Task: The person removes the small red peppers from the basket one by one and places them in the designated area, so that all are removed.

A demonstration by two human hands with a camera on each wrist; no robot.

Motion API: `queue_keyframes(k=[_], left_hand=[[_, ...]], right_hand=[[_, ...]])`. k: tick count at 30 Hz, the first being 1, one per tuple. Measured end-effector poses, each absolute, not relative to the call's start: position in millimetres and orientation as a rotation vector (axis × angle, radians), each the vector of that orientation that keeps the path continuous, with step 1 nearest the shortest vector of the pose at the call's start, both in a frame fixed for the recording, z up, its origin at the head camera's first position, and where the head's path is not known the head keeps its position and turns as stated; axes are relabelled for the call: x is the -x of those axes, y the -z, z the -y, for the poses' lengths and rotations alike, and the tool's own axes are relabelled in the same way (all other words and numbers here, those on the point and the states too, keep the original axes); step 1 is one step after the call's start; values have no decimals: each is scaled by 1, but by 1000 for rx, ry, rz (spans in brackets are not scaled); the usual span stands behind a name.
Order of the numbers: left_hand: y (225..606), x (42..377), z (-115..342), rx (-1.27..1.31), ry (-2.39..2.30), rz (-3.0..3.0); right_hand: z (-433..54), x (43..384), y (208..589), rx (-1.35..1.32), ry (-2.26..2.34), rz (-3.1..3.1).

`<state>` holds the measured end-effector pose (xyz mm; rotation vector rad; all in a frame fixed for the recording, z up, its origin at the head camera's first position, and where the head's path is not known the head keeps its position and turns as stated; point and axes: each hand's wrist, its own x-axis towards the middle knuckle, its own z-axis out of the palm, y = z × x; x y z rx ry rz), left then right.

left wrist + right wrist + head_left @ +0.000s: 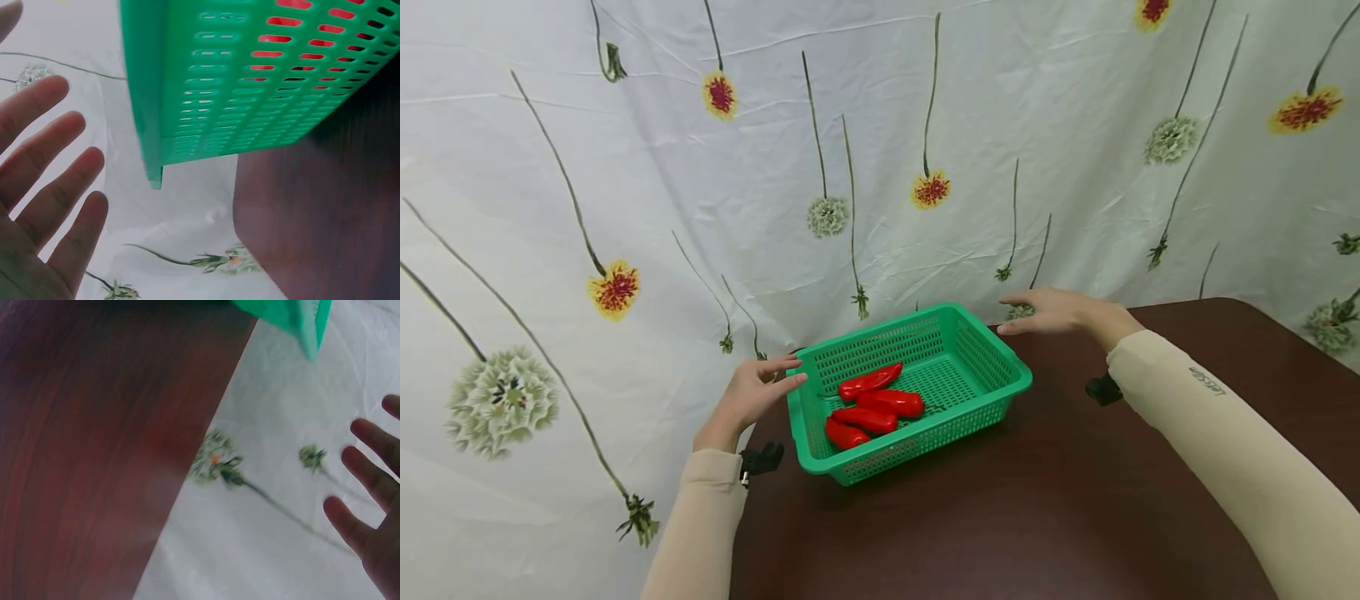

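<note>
A green plastic basket [925, 437] with slotted walls stands on the dark table, tilted slightly in the head view. Several red peppers [891, 403] lie in its left half; through the slots the left wrist view shows bits of red. My left hand [751, 395] is at the basket's left end, fingertips close to the rim, and the left wrist view shows its fingers [62, 184] spread and apart from the wall. Off the basket's far right corner, my right hand [1056, 313] hovers with extended fingers [369, 472] and holds nothing.
The brown table [1075, 483] extends to the front and right. Behind it hangs a white cloth [760, 150] printed with flowers, close to the table's back edge. Each wrist carries a small black device, such as the left one [763, 459].
</note>
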<state>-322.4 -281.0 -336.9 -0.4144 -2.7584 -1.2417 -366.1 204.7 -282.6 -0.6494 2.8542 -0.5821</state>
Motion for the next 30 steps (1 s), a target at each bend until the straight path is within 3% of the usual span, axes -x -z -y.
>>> queue_keyframes(k=[16, 30], left_hand=[[360, 319, 285, 390, 1395, 2720], [376, 323, 288, 370, 1438, 2662]], right_hand=[[-144, 371, 257, 835, 482, -2642], [-120, 375, 259, 866, 451, -2571]])
